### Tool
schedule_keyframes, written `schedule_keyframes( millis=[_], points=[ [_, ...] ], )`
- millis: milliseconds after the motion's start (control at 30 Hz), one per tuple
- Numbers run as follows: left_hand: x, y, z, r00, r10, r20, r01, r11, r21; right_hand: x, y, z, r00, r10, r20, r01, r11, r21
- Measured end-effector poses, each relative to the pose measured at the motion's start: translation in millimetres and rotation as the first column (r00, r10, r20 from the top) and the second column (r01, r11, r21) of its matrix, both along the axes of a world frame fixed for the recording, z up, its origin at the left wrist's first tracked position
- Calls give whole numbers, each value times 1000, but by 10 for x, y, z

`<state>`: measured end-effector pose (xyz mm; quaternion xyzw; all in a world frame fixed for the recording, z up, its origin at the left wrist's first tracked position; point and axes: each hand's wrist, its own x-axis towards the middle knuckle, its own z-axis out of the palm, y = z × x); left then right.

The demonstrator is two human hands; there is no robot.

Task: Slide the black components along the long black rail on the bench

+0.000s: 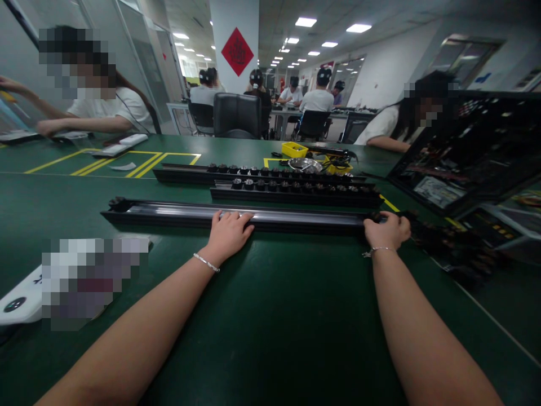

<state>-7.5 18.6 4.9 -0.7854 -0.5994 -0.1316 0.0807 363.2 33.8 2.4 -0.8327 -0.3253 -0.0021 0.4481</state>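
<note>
A long black channel rail (296, 219) lies crosswise on the green table in front of me, with a shiny inner surface. My left hand (229, 235) is closed over its near wall, fingertips inside the channel. At the rail's right end, my right hand (387, 230) is closed around a small black part, mostly hidden by the fingers. A knobbed black piece (118, 203) sits at the rail's left end. Beyond are two more black rails, a middle one (296, 197) and a farther one (181, 175), both carrying rows of small black round parts.
Several loose black parts (460, 248) lie right of my right hand. A large black open case (469, 146) stands behind them. Yellow bins (295, 149) and a metal dish (304, 164) are farther back. A white device (21, 299) lies at left. Co-workers sit on both sides.
</note>
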Motion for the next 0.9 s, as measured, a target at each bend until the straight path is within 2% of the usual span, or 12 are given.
schedule_keyframes(
  millis=[267, 567, 900],
  points=[
    [2, 3, 8, 1000, -4, 1, 4, 1000, 2, 81, 10, -45, 999, -17, 32, 18, 1000, -14],
    [2, 3, -5, 1000, -9, -10, 9, 1000, 20, 124, -26, -8, 996, -47, 73, 49, 999, -19],
    [-1, -2, 1, 1000, -16, -5, 16, 1000, 11, 231, -19, -29, 998, -63, 27, 63, 998, 1]
  ],
)
